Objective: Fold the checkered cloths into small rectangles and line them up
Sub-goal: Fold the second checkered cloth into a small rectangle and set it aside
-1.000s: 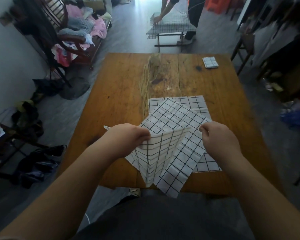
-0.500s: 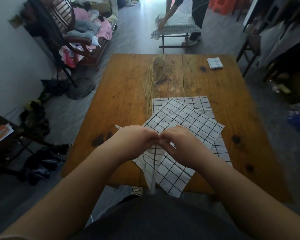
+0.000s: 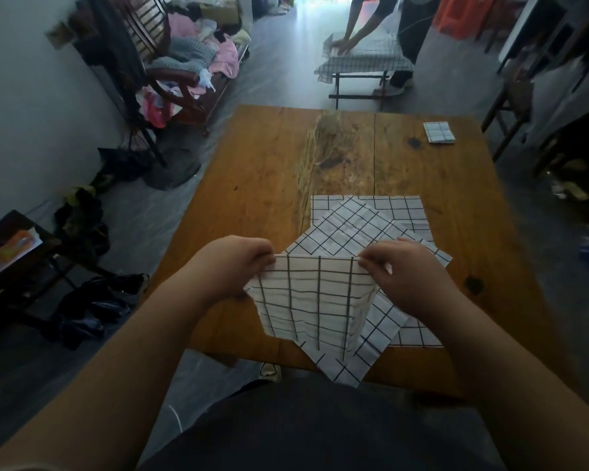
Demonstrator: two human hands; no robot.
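Observation:
I hold a white checkered cloth (image 3: 312,300) doubled over, above the near edge of the wooden table (image 3: 259,185). My left hand (image 3: 233,266) pinches its top left corner and my right hand (image 3: 403,273) pinches its top right corner, so it hangs stretched between them. Under it lie two more checkered cloths: one turned diagonally (image 3: 351,226), the other flat and square (image 3: 402,207) beneath it. A small folded checkered rectangle (image 3: 438,132) sits at the table's far right corner.
A person bends over a second table with a checkered cloth (image 3: 364,61) at the back. A wooden chair piled with clothes (image 3: 184,62) stands at the left. Dark clothing (image 3: 92,307) lies on the floor left of the table; a chair (image 3: 510,107) stands right.
My hands, which met in the middle half a second ago, have drawn apart. The cloth now hangs stretched flat between them as a folded panel.

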